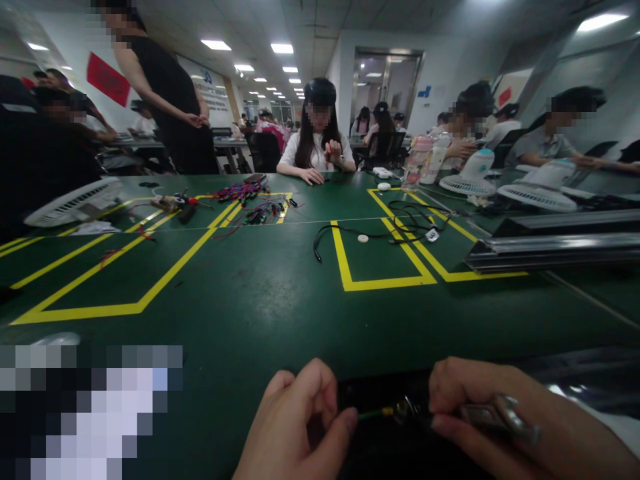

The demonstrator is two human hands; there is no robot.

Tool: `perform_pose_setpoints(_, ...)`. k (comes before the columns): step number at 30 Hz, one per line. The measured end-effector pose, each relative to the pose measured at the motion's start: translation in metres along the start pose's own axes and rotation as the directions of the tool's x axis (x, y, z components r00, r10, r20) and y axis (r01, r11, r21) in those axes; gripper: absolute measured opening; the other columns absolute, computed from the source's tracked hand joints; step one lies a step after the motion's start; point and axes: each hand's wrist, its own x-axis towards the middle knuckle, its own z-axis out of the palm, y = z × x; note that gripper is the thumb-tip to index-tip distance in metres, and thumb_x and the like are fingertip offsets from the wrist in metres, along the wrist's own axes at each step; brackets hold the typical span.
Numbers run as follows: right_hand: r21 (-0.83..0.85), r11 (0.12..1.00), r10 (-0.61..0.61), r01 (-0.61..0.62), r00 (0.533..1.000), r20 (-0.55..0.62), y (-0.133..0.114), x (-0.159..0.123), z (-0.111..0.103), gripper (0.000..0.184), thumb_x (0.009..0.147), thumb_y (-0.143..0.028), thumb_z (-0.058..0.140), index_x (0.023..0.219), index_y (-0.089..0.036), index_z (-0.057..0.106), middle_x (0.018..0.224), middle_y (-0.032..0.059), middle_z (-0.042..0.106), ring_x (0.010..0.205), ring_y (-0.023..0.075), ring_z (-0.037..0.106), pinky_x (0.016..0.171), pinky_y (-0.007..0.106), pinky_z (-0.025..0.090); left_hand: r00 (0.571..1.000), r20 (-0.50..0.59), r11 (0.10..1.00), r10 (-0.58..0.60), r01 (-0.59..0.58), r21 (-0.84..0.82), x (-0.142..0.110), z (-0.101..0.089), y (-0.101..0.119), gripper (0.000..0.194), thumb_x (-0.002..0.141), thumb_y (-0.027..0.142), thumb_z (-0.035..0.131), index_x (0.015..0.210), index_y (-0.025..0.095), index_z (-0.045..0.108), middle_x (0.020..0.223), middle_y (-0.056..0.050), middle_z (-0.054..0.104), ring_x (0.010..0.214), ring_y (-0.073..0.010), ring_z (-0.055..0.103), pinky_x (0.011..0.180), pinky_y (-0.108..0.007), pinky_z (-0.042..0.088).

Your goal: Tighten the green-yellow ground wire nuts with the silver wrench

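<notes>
Near the bottom middle, my left hand [305,420] pinches a thin green wire [370,414] between thumb and fingers. The wire runs right to a yellow end [387,411], beside a small shiny round metal part [401,409]. My right hand [500,413] is closed just right of that part. A silver metal piece with a curved end [515,417] shows in its grip; I cannot make out its kind. Beneath both hands lies a dark, glossy black surface [415,383], partly hidden by them.
Yellow tape outlines [390,285] mark the green table [260,293]. Black cables [360,228] lie ahead, black metal profiles [560,247] at right. Bundled wires [245,190] and a white fan [75,203] are at left. A co-worker [320,133] sits opposite; a pixelated patch covers the lower left.
</notes>
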Motion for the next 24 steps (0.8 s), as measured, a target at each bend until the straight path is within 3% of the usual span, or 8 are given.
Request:
perform_pose_setpoints(7, -0.096, 0.985, -0.140, 0.144, 0.989, 0.044, -0.007, 0.007, -0.010, 0.012, 0.097, -0.021, 0.060, 0.086, -0.027, 0.062, 0.079, -0.0038, 0.069, 0.069, 0.0165, 0.064, 0.063, 0.025, 0.048, 1.000, -0.005, 1.000, 0.001, -0.001, 0.010, 0.000, 0.001, 0.000, 0.016, 0.082, 0.026, 0.056, 0.071, 0.026, 0.045, 0.067, 0.000, 0.064, 0.075, -0.0255, 0.058, 0.068, -0.035, 0.042)
perform_pose_setpoints(11, -0.025, 0.966, -0.254, 0.258, 0.962, 0.103, -0.010, 0.017, -0.020, 0.014, 0.096, -0.014, 0.056, 0.087, -0.025, 0.059, 0.082, -0.0039, 0.067, 0.070, 0.0143, 0.062, 0.063, 0.022, 0.046, 1.000, 0.014, 1.000, -0.004, 0.004, 0.008, 0.000, 0.001, 0.000, 0.016, 0.084, 0.027, 0.056, 0.072, 0.026, 0.044, 0.067, 0.001, 0.063, 0.076, -0.0259, 0.058, 0.067, -0.034, 0.041)
perform_pose_setpoints(17, -0.059, 0.891, -0.414, 0.451, 0.858, 0.302, -0.014, 0.036, -0.038, 0.015, 0.088, -0.005, 0.061, 0.088, -0.020, 0.064, 0.083, -0.0006, 0.068, 0.074, 0.0133, 0.062, 0.066, 0.022, 0.045, 1.000, 0.018, 1.000, -0.017, 0.016, 0.003, 0.001, 0.000, 0.001, 0.016, 0.084, 0.027, 0.055, 0.071, 0.026, 0.045, 0.068, 0.000, 0.064, 0.077, -0.0256, 0.057, 0.069, -0.034, 0.041)
perform_pose_setpoints(20, -0.097, 0.874, -0.420, 0.476, 0.841, 0.342, -0.014, 0.038, -0.041, 0.016, 0.084, -0.003, 0.065, 0.087, -0.019, 0.066, 0.083, 0.0006, 0.069, 0.075, 0.0137, 0.063, 0.065, 0.022, 0.044, 1.000, 0.022, 1.000, -0.010, 0.010, 0.005, 0.001, 0.000, 0.000, 0.017, 0.084, 0.029, 0.055, 0.071, 0.025, 0.045, 0.068, 0.000, 0.064, 0.077, -0.0260, 0.057, 0.069, -0.035, 0.041)
perform_pose_setpoints(24, -0.050, 0.891, -0.418, 0.452, 0.858, 0.298, -0.010, 0.035, -0.040, 0.014, 0.086, -0.005, 0.063, 0.087, -0.019, 0.064, 0.083, 0.0000, 0.068, 0.075, 0.0137, 0.061, 0.065, 0.023, 0.044, 0.999, 0.023, 1.000, -0.025, 0.025, -0.006, 0.001, 0.001, 0.001, 0.017, 0.084, 0.030, 0.054, 0.071, 0.026, 0.044, 0.069, 0.000, 0.063, 0.077, -0.0260, 0.057, 0.069, -0.035, 0.042)
